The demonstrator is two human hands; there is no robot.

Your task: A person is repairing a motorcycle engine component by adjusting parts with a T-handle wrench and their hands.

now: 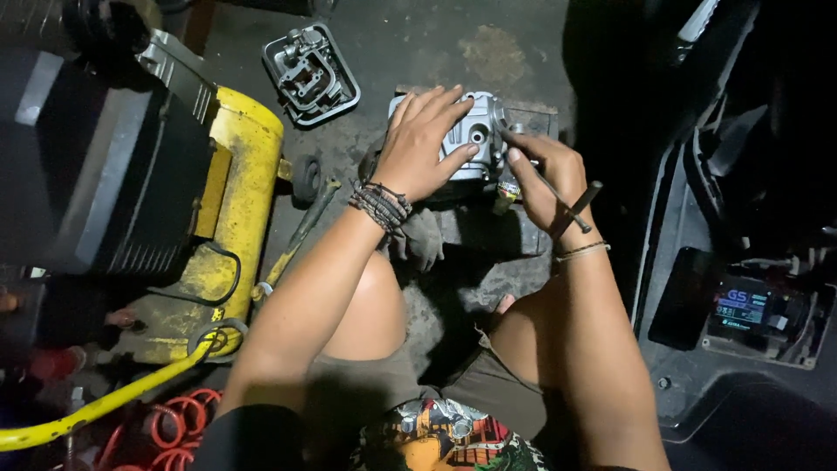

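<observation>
We work on a dark, stained concrete floor (488, 52) in a dim workshop, squatting with both knees drawn up beneath the camera. Along the floor's left edge stands a yellow air compressor (235, 201) with a black housing over it, a yellow hose (113, 401) running from its base toward the lower left corner, where red coiled tubing (174, 427) lies. A slim metal bar (301, 231) leans on the floor just beside the compressor. Near the floor's far edge rests a separate grey cast engine cover (311, 74), apart from our hands. The right edge is taken up by black motorcycle bodywork (697, 262). The part in hand is a silver aluminium cylinder head (479, 139), set on a dark block (488, 227) at the centre of the floor, toward its far edge; its casting is bright, ribbed, and shows a round bore on the upper face. Our left hand (423, 144) lies flat on top of the cylinder head with fingers spread, pressing it down rather than gripping. Our right hand (545, 174) is closed around a thin T-handle tool (567, 202), whose tip meets the right side of the cylinder head. The two hands sit close together across the part. A dark rag (423, 240) lies against the block's near edge.
</observation>
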